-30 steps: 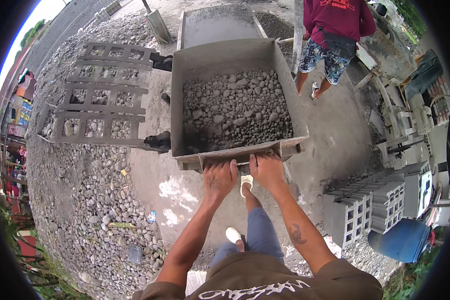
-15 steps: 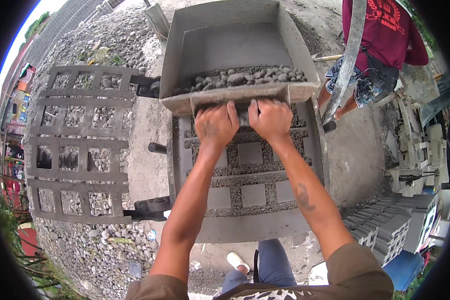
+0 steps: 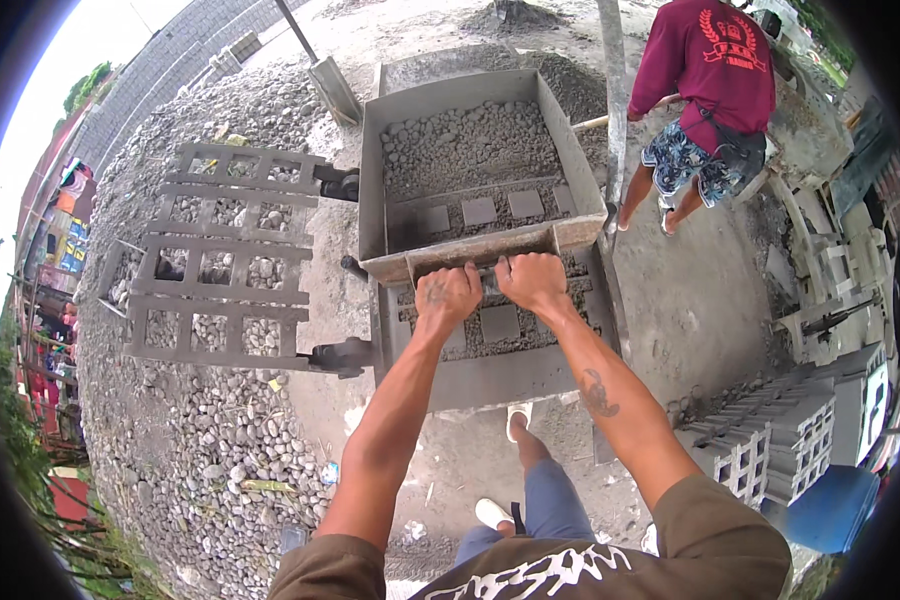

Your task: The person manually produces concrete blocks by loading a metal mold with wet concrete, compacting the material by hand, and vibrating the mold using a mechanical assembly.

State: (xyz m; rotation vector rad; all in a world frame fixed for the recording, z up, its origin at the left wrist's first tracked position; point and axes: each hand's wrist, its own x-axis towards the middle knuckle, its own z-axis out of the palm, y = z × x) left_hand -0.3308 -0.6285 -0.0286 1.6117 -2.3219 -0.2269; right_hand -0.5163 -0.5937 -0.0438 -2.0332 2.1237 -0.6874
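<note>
Both my fists grip the front handle of an open grey metal feed box (image 3: 485,245). My left hand (image 3: 448,297) and my right hand (image 3: 533,284) sit side by side, fingers wrapped round the handle, which they mostly hide. Inside the box lies lumpy grey concrete mix (image 3: 465,145), and square plates of a block mould show through its open bottom. The box rests over the mould (image 3: 500,322), whose nearer part, with square plates and mix between them, shows below my hands. A smooth metal ledge (image 3: 480,378) runs along the mould's near side.
To the left, a grey metal grid frame (image 3: 225,240) stands over gravel. A shovel (image 3: 332,90) rises beyond it. Upper right, a person in a maroon shirt (image 3: 715,60) stands beside a metal bar (image 3: 615,110). Stacked hollow blocks (image 3: 770,440) and a blue container (image 3: 830,508) lie lower right.
The feed box has come toward me over the mould, covering more of its plates. More mix now shows inside the box. My view has shifted back, and the grid frame appears higher.
</note>
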